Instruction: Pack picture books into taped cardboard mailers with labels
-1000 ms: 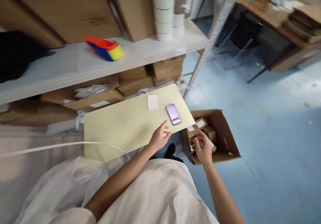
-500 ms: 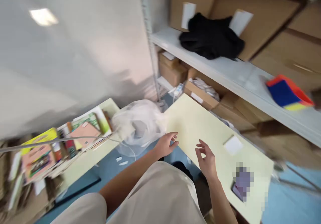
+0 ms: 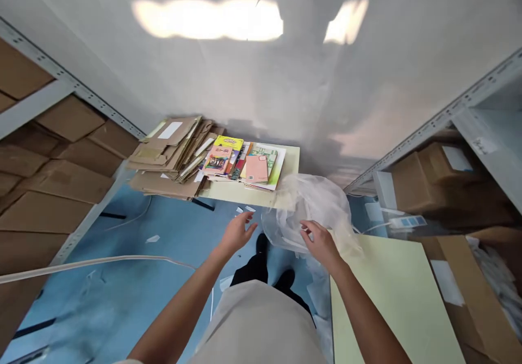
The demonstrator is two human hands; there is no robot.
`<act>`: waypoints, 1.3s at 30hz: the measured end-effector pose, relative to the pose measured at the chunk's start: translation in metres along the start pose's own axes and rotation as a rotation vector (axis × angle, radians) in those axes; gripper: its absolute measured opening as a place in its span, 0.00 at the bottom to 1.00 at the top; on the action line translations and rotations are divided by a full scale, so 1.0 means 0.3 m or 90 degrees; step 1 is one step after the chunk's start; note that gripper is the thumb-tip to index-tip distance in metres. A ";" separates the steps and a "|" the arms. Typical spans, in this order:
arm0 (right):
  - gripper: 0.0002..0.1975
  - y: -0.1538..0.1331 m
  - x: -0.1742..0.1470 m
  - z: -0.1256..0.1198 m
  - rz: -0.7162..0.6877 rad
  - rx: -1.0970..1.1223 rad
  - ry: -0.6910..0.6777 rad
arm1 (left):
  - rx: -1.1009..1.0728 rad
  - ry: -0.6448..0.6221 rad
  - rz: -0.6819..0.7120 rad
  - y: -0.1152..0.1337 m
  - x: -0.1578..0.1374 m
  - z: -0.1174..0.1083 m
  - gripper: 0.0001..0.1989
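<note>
View swung left relative to the frame half a second ago. The phone and white card, then seen on the near table (image 3: 387, 298), have gone out of view; the far table (image 3: 291, 160), then at the left side, now lies ahead in full. Left hand (image 3: 237, 232), earlier seen against the table edge, now shows against the blue floor (image 3: 122, 293). Right hand (image 3: 320, 244), earlier above the near table, now lies in front of the plastic bag (image 3: 326, 201).

Hands: left has fingers lightly curved, thumb standing apart, nothing between. Right likewise loosely bent, thumb clear of the fingers, nothing pinched; whether its fingertips touch the bag cannot be told.

Plastic bag: just right of centre, between the two tables, overlapping a corner of each in the view. Translucent whitish film, crumpled, puffed out at the top, folds hanging low; contents not readable through the film.

Surroundings: on the far table, flattened cardboard (image 3: 165, 146) piled at left; books (image 3: 223, 160) with yellow and pink covers beside it; a pink booklet (image 3: 256, 168) on top at right. Power strip (image 3: 408, 222) beyond the near table, white with blue sockets
</note>
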State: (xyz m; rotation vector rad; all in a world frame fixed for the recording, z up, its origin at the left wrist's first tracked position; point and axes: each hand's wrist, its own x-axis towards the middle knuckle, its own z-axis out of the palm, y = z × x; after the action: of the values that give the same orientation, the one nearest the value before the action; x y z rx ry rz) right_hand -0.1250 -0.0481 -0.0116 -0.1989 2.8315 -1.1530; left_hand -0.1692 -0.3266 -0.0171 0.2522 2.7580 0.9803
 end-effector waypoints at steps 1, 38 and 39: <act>0.15 -0.022 0.052 0.024 -0.016 -0.006 -0.029 | -0.001 0.015 -0.024 -0.027 0.005 -0.020 0.20; 0.23 -0.347 0.396 0.406 0.346 0.664 0.290 | -0.807 -0.353 -0.141 -0.212 0.372 -0.093 0.38; 0.22 -0.336 0.377 0.400 0.350 0.650 0.303 | -0.779 -0.368 -0.124 -0.208 0.375 -0.092 0.37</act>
State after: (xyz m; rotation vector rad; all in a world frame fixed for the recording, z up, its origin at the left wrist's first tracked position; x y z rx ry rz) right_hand -0.2133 -0.2192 -0.0294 0.9313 1.9225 -2.4283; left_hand -0.2903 -0.3654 -0.0509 0.0331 1.3028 1.8999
